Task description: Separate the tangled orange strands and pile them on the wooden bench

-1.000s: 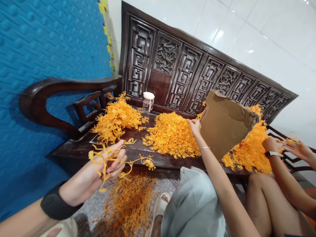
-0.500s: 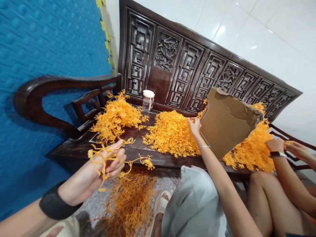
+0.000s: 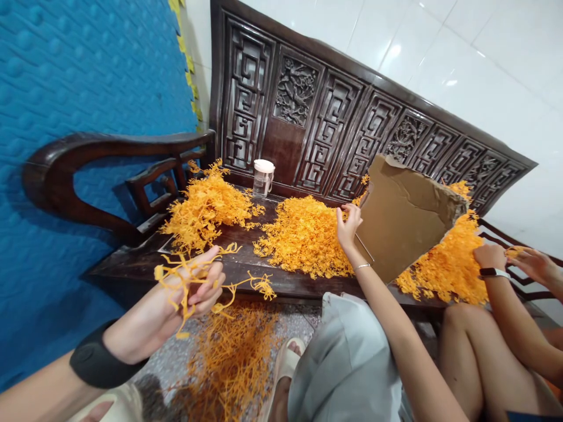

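My left hand (image 3: 204, 287) is closed around a bunch of thin, branching orange plastic strands (image 3: 176, 275). Some stick out over the wrist, and one trails right to a small curly cluster (image 3: 263, 286). My right hand (image 3: 349, 225) is at the right edge of the middle pile of small curly orange pieces (image 3: 303, 240), thumb and forefinger apart with nothing clear between them. From below its palm a thin dark rod (image 3: 365, 249) sticks out across the cardboard (image 3: 409, 217); the curled fingers seem to hold it, though the grip is partly hidden.
Another orange pile (image 3: 204, 205) lies left on the dark wooden bench (image 3: 237, 264), near a clear lidded cup (image 3: 263, 176). A third pile (image 3: 457, 264) lies beyond the cardboard, by a co-worker's hands (image 3: 490, 256). Loose orange strands (image 3: 233, 363) cover the floor below.
My right hand has risen slightly off the middle pile, and its thumb and forefinger have parted. My left hand and its strands have hardly moved. The co-worker's hands shifted slightly.
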`<move>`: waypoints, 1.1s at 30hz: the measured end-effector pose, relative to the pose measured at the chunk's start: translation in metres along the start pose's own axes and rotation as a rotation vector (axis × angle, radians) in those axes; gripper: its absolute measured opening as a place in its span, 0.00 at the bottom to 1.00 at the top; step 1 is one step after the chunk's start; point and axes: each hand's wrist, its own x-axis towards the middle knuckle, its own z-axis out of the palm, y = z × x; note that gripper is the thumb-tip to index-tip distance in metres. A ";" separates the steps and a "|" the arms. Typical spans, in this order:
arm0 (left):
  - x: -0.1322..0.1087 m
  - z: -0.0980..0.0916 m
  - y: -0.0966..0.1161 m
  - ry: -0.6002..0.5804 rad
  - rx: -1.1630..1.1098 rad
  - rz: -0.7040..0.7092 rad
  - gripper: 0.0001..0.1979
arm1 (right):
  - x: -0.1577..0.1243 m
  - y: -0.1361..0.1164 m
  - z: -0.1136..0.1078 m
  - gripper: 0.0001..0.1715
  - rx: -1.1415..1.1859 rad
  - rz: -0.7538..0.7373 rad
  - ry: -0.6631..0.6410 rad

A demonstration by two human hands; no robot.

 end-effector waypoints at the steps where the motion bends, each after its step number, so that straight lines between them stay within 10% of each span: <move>1: 0.000 0.000 0.000 -0.001 0.001 0.002 0.13 | -0.004 -0.004 -0.005 0.16 0.010 -0.068 -0.002; 7: -0.004 0.001 0.002 0.019 0.013 0.025 0.15 | -0.027 -0.018 -0.019 0.12 -0.072 -0.596 -0.425; 17: -0.008 0.008 0.010 0.025 -0.035 0.003 0.16 | -0.021 0.003 -0.015 0.19 0.013 0.017 -0.126; 28: -0.004 0.000 0.004 -0.081 -0.138 0.081 0.07 | -0.012 -0.034 -0.031 0.16 0.207 -0.122 -0.100; 33: -0.005 -0.001 0.006 -0.193 -0.233 0.130 0.18 | -0.021 -0.117 -0.064 0.12 0.608 -0.221 -0.654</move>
